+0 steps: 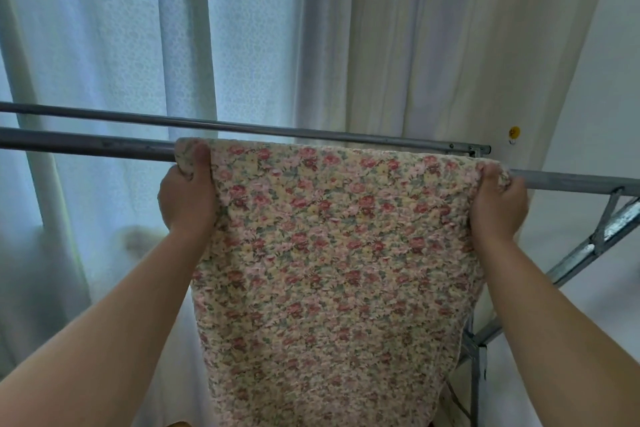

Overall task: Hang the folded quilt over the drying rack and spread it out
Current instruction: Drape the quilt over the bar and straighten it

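1. Left hand [188,198] and right hand [498,204] each grip a top corner of the quilt [332,253].
2. The quilt's top lies over the near bar [86,146] of the rack [588,253], the rest hanging toward the person.
3. Letting go now, I reckon its weight drags it off.
4. Bare bar to the left gives spreading room; the right end is close.

Pale patterned sheer curtains [114,45] glow with daylight; cream drapes [433,45] hang beside them, and a white wall [595,97] carries a small yellow hook [514,132].
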